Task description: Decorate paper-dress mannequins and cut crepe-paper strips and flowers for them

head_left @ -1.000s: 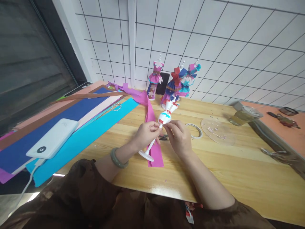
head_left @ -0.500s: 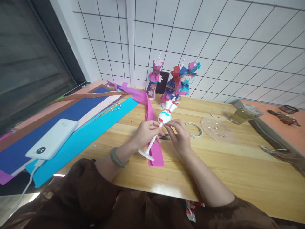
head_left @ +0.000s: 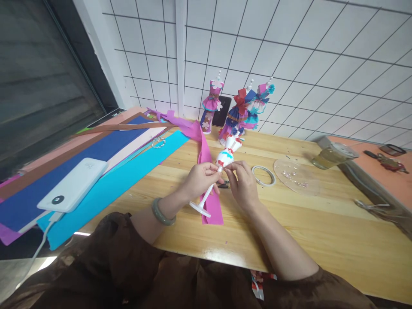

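Note:
A small white dress-form mannequin (head_left: 228, 157) with red and light-blue trim is held tilted over the table, its round base toward me. My left hand (head_left: 202, 179) pinches it near the lower edge of the body, at the top of the stem. From the other side my right hand (head_left: 241, 182) has thumb and fingers pressed together at the same lower edge; any small piece between them is too small to make out. Under the stem lies a magenta crepe paper strip (head_left: 212, 208). Dark-handled scissors (head_left: 224, 184) lie partly hidden behind my hands.
Several dressed mannequins (head_left: 212, 103) and a phone (head_left: 222, 111) stand against the tiled wall. Left are crepe paper sheets (head_left: 128, 176), a white power bank (head_left: 72, 184) and a bead bracelet (head_left: 158, 143). Right are a tape roll (head_left: 264, 176), a clear dish (head_left: 291, 165) and a cup (head_left: 334, 155).
The whole view has shifted slightly. Both hands stay at the mannequin's lower edge, with hardly any change in finger position.

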The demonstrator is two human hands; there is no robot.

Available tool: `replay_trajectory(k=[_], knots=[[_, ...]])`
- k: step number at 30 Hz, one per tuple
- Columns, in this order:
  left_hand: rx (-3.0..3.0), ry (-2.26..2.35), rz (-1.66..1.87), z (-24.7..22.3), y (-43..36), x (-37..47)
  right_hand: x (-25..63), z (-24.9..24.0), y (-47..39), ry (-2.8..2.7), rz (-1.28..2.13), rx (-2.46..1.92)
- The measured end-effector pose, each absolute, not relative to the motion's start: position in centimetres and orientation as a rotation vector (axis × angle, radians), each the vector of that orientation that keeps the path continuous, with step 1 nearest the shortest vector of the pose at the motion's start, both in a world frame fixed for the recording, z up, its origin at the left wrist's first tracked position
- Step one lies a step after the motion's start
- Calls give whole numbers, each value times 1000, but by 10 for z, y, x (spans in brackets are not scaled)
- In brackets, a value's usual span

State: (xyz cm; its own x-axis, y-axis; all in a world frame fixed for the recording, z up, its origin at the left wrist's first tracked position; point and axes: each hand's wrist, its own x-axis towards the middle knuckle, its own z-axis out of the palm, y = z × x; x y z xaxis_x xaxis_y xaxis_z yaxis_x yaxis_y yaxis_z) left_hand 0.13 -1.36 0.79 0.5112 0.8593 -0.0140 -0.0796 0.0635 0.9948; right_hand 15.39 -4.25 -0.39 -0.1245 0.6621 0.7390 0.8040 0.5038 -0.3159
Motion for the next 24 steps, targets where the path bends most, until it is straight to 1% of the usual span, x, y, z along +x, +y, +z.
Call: replay_trajectory(k=[8, 19, 24], knots=[[1272, 647, 777, 8, -9, -4, 159, -4, -40, -1905, -196, -1158], [1138, 575, 759, 8, -6, -6, 158, -2, -45, -1800, -178, -1069], [1024, 612, 828, 13, -1, -10, 158, -1, -48, -1846, -142, -1047]])
